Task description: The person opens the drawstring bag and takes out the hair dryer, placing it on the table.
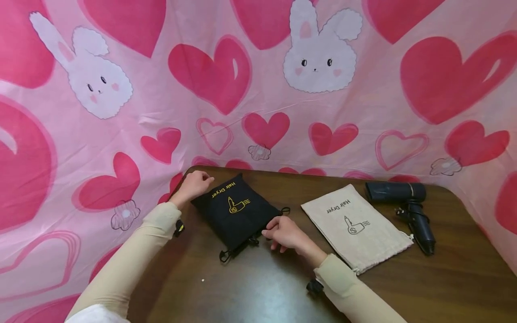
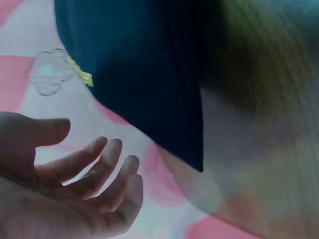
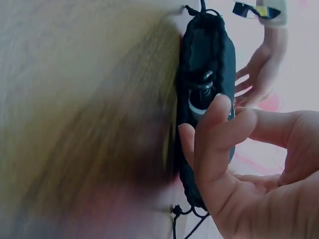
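Note:
A black drawstring bag (image 1: 238, 220) printed "Hair Dryer" in yellow lies on the table. Its mouth faces the person and gapes; in the right wrist view a dark object with a coiled cord (image 3: 202, 92) shows inside. My left hand (image 1: 195, 183) hovers beside the bag's far left corner, fingers loosely bent, holding nothing; the left wrist view shows the hand (image 2: 84, 184) apart from the cloth. At the mouth's edge is my right hand (image 1: 286, 233), its thumb and index finger together. Whether cloth lies between those fingertips is hidden.
To the right lies a flat cream drawstring bag (image 1: 353, 229) with the same print in black. Beyond it is a black hair dryer (image 1: 396, 192) with its cord bundled at the handle. A pink heart-and-rabbit cloth (image 1: 266, 89) hangs behind the wooden table (image 1: 181, 291).

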`<state>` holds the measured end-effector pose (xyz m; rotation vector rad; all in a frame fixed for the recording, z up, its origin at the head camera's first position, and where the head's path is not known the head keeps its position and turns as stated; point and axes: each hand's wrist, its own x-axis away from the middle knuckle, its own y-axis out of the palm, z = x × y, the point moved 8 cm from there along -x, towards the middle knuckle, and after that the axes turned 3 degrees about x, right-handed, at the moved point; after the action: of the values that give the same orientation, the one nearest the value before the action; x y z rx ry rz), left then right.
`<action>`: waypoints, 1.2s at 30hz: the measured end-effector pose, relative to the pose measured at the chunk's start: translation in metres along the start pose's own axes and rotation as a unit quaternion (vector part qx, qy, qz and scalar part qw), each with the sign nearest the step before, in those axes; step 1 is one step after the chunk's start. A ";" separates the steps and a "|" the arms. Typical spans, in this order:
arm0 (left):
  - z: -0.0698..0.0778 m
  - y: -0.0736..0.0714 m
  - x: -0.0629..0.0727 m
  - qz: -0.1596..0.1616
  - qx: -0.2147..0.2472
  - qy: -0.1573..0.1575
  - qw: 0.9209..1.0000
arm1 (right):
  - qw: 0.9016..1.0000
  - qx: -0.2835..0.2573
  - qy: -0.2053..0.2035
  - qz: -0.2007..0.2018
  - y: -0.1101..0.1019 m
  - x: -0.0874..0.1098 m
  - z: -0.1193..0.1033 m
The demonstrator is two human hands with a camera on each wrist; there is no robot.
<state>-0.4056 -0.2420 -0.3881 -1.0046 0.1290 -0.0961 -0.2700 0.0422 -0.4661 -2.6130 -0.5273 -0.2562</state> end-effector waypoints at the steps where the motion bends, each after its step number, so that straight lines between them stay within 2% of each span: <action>1: -0.004 0.005 -0.003 -0.009 0.001 -0.007 1.000 | 1.000 -0.006 0.002 -0.005 0.002 0.000 0.000; 6: -0.013 0.024 -0.011 -0.064 0.013 -0.035 0.997 | 0.999 -0.032 0.013 -0.033 0.013 -0.002 0.000; 10: -0.013 0.027 -0.014 -0.087 0.018 -0.054 0.995 | 0.998 -0.047 0.019 -0.040 0.017 -0.004 -0.002; 13: -0.021 0.031 -0.021 -0.103 0.021 -0.068 0.992 | 0.997 -0.061 0.024 -0.041 0.019 -0.004 -0.002; 14: -0.029 0.036 -0.026 -0.110 0.021 -0.068 0.991 | 0.997 -0.065 0.026 -0.043 0.019 -0.004 -0.002; 17: -0.065 0.053 -0.049 -0.117 0.028 -0.052 0.991 | 0.996 -0.072 0.029 -0.049 0.022 -0.003 -0.001; 20: -0.081 0.062 -0.054 -0.119 0.047 -0.055 0.990 | 0.995 -0.072 0.030 -0.055 0.024 -0.003 0.001; 21: -0.078 0.060 -0.051 -0.113 0.053 -0.062 0.990 | 0.996 -0.070 0.029 -0.056 0.025 -0.003 0.001; 24: -0.048 0.044 -0.025 -0.108 0.060 -0.082 0.989 | 0.996 -0.061 0.025 -0.061 0.026 -0.003 0.001; 27: -0.032 0.034 -0.011 -0.097 0.056 -0.082 0.990 | 0.997 -0.049 0.023 -0.060 0.026 -0.003 0.001; 29: -0.030 0.032 -0.010 -0.093 0.049 -0.075 0.992 | 0.998 -0.038 0.020 -0.055 0.026 -0.003 0.001; 36: -0.031 0.030 -0.004 -0.087 0.054 -0.085 0.991 | 1.000 0.017 -0.004 -0.026 0.026 0.001 -0.004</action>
<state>-0.4141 -0.2511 -0.4297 -0.9097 -0.1180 -0.1743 -0.2588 0.0192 -0.4723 -2.5720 -0.5968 -0.2504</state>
